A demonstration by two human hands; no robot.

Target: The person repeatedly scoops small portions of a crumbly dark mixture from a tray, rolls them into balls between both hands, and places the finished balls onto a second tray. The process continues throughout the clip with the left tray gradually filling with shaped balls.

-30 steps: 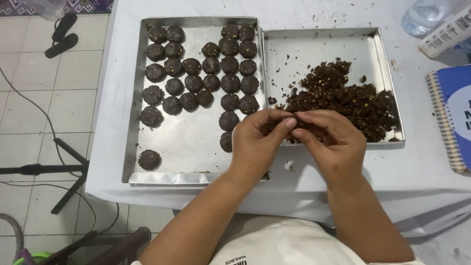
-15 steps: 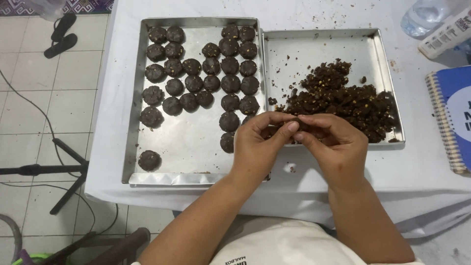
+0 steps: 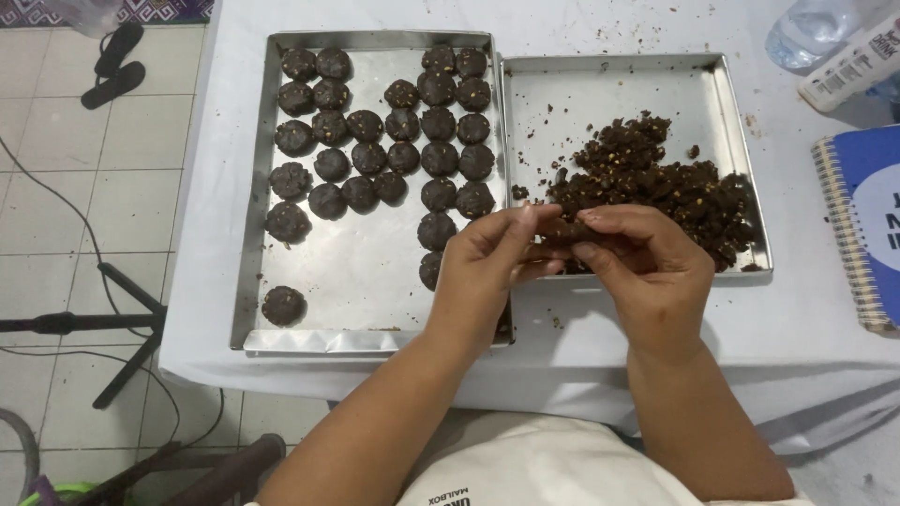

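Both hands meet over the trays' seam, left hand (image 3: 487, 267) and right hand (image 3: 647, 262) curled, fingertips pinching 1 dark dough lump (image 3: 561, 228) between them.

Both hands meet just in front of the right tray (image 3: 731, 141). The left hand (image 3: 487, 267) and the right hand (image 3: 647, 262) pinch one dark dough piece (image 3: 561, 228) between their fingertips. Behind them, inside this tray, lies a dough heap (image 3: 656, 178). Left of it, touching, a second tray (image 3: 375, 281) carries round dough balls (image 3: 384, 141).
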